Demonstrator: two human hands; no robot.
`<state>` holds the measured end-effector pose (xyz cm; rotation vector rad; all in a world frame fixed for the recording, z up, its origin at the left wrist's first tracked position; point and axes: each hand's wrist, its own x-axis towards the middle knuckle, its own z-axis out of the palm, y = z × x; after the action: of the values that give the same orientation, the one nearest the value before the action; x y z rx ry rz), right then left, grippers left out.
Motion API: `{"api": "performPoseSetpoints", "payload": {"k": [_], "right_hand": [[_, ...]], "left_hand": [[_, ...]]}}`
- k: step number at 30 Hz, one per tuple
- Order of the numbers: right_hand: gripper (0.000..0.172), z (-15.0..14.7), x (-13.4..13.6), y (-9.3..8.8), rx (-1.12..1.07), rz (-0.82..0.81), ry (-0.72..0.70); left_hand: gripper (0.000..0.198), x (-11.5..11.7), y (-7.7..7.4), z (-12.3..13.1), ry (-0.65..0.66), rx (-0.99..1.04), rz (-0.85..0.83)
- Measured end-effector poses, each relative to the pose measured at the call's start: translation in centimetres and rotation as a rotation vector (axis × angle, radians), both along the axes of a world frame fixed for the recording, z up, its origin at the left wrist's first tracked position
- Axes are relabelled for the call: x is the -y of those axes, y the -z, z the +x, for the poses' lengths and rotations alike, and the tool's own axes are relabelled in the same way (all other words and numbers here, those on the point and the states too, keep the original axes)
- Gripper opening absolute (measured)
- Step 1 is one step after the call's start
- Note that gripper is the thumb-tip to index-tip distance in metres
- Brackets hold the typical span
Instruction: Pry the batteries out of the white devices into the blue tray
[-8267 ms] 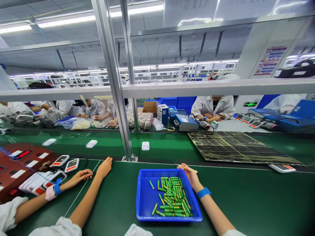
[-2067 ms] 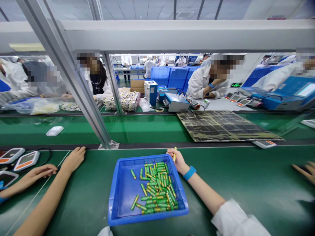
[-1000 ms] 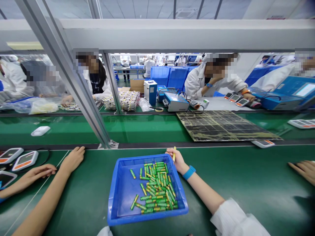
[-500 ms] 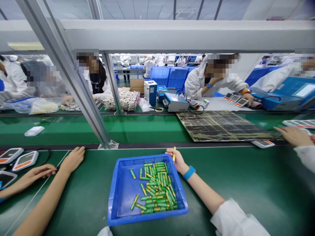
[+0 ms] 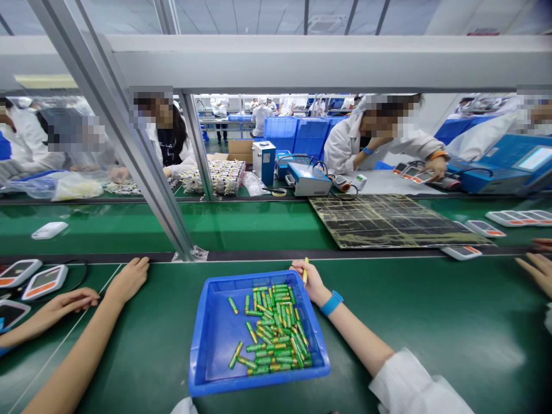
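Still, your right hand (image 5: 312,284) pinches slim yellow stick (image 5: 305,274) by blue plastic tray (image 5: 245,276); left hand (image 5: 127,279) lies open, empty.

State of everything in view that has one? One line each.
Right hand: shut, pinching one yellow-tipped cell upright.
Left hand: open, empty, resting on the green conveyor belt.
Blue plastic tray: flat on the belt, holding cells.
Green cells: loose, heaped toward the tray's right side.
Blue wrist strap: fastened on the right wrist.
Co-worker's hand: open, above the belt.
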<state>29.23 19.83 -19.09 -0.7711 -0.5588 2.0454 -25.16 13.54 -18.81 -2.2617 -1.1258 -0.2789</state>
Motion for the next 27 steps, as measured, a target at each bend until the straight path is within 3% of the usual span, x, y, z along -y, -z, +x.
{"api": "performPoseSetpoints", "payload": {"k": [11,27], "right_hand": [[0.041,0.0,-0.2,0.3,0.002,-0.002,-0.007],[0.041,0.0,-0.3,0.5,-0.007,-0.005,-0.013]], "left_hand": [[0.042,0.9,-2.7,2.9,0.104,0.109,-0.132],[0.04,1.0,-4.3,5.0,0.107,0.101,-0.118]]}}
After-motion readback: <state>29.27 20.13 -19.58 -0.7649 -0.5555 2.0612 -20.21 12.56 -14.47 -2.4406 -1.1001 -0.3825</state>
